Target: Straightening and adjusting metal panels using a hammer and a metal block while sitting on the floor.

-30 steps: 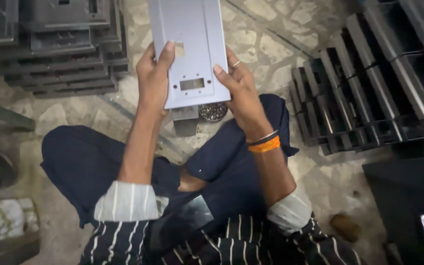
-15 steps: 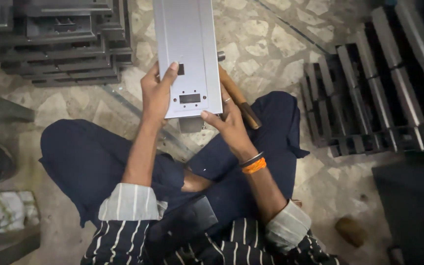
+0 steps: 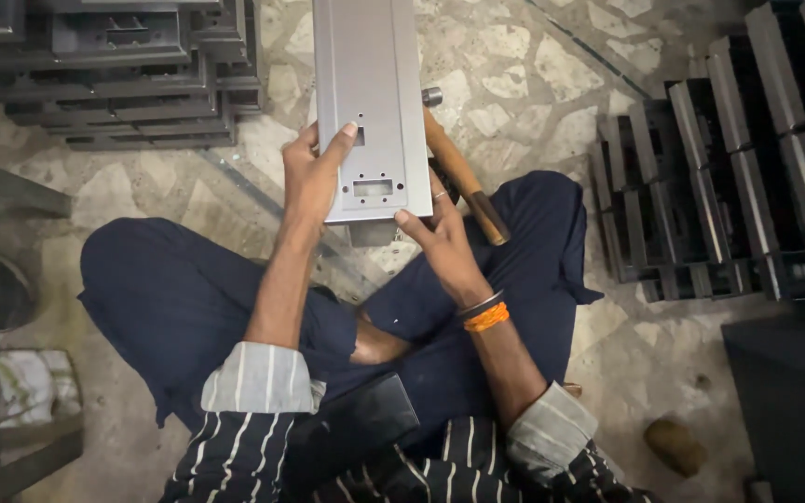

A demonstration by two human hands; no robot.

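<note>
Hands gripped a long grey sheet-metal panel with small rectangular cut-outs (image 3: pixel 368 102), held flat above the person's crossed legs over the stone-chip floor (image 3: pixel 552 65). The left hand (image 3: pixel 311 179) pinched the panel's left edge, thumb over the face near a cut-out. The right hand (image 3: pixel 440 237) closed its fingertips on the near right corner. A wooden-handled hammer (image 3: pixel 463 177) lay just behind that hand; whether it touched the handle could not be told. Stacks of dark metal trays (image 3: pixel 114 65) stood far left, and rows of dark metal channels (image 3: pixel 729 177) stood on the right.

Doing this step well would probably call for both edges held level and fingers kept clear of the sharp cut-outs.

Against half a second before, the panel sat slightly farther right and the hammer's head showed beyond its right edge.
</note>
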